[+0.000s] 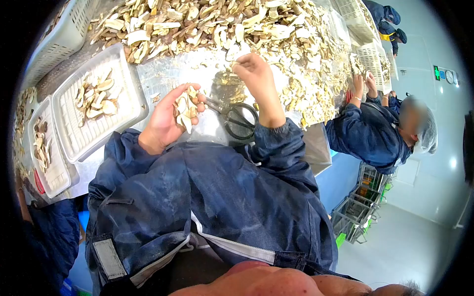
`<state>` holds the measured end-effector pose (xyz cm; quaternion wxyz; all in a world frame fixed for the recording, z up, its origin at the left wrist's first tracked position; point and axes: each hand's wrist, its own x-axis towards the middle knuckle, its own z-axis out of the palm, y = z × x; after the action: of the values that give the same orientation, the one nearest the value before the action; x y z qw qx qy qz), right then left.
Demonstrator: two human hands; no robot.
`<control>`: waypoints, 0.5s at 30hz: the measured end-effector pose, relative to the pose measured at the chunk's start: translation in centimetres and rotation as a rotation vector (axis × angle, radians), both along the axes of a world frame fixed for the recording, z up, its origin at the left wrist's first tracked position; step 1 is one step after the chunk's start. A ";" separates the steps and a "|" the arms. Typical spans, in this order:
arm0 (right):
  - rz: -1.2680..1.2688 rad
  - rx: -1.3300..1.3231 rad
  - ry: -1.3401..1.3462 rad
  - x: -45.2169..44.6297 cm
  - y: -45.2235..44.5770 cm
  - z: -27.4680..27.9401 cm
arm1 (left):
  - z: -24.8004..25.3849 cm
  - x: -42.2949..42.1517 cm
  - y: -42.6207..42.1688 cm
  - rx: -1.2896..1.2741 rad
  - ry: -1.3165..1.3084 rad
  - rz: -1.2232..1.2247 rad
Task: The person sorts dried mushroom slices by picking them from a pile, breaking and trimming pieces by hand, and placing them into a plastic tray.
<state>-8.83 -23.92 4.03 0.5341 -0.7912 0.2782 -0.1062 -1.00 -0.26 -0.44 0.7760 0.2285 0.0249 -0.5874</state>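
My left hand is turned palm up, its fingers curled around several pale dried slices. Over the near edge of the big heap of slices, my right hand hangs with its fingers bent down and together; the fingertips are over pale slices, and what they hold, if anything, is too small to tell. Scissors with black handles lie on the metal table between my two hands, their blades pointing toward my left hand.
A white tray with slices lies at the left, a smaller tray beyond it. White baskets stand at the upper left and right. A co-worker works at the right; others are farther back.
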 end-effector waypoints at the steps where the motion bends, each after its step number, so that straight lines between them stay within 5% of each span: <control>1: 0.090 0.144 -0.044 -0.1 1.4 1.2 | 0.4 -0.1 0.0 0.006 -0.004 0.002; 3: 0.299 0.352 -0.069 -0.3 3.8 2.5 | 0.6 -0.1 -0.1 -0.004 0.009 -0.007; 5: 0.291 0.243 0.039 0.5 4.1 3.1 | 0.5 0.1 0.0 -0.038 0.042 -0.025; 8: -0.021 -0.621 0.047 2.5 0.3 -1.2 | 0.0 0.0 0.3 -0.051 0.027 -0.017; 11: -0.041 -0.833 0.085 2.7 -0.4 -2.7 | -0.1 0.1 0.5 -0.062 0.041 -0.026; 15: 0.008 -0.661 0.074 1.8 0.4 -2.4 | -0.3 0.1 0.5 -0.065 0.000 -0.012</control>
<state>-6.99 -23.55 1.61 0.2387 -0.9261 0.2447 -0.1598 -0.86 0.23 -0.76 0.7794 0.2032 0.0044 -0.5926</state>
